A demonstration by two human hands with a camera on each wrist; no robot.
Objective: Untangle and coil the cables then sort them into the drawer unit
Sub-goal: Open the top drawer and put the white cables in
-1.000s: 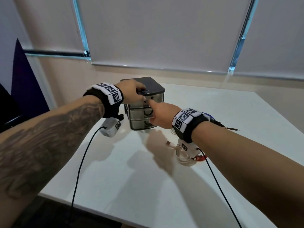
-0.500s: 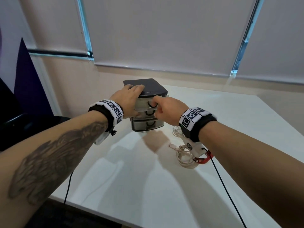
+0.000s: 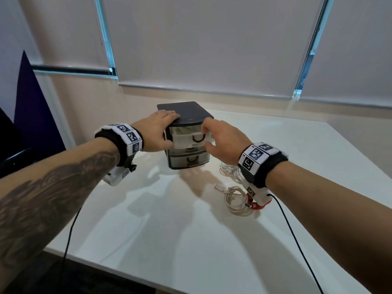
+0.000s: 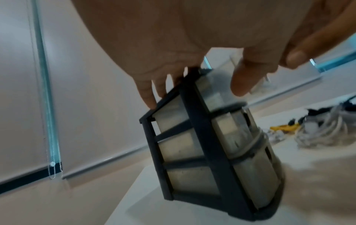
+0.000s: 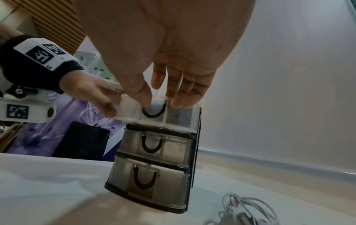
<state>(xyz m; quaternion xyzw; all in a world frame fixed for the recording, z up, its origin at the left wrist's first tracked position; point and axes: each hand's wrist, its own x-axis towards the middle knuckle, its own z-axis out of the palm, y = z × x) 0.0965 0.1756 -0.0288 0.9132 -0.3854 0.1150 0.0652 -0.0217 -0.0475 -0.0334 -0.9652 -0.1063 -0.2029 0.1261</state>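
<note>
A small black drawer unit [image 3: 188, 112] with three translucent drawers stands on the white table [image 3: 169, 230]. Its top drawer [image 3: 186, 139] is slid partly out. My left hand [image 3: 157, 130] holds the unit, fingers lying over the lid and thumb against the drawer's left corner. My right hand [image 3: 214, 136] pinches the top drawer's front [image 5: 173, 114], fingers over its upper edge and thumb at the black handle [image 5: 153, 113]. A coiled white cable [image 3: 235, 198] with a red part [image 3: 256, 205] lies under my right wrist. Another white cable bundle [image 3: 230, 172] lies right of the unit.
The unit [image 4: 202, 137] sits near the table's back left, close to the wall and window blinds [image 3: 212, 49]. More cables [image 4: 327, 132] and a yellow item [image 4: 283, 127] lie to its right. Black wrist-camera leads [image 3: 297, 240] trail off the table's front edge.
The top drawer has slid out toward me with my right hand on its front. My left hand has shifted on the unit, thumb now down at the drawer's corner.
</note>
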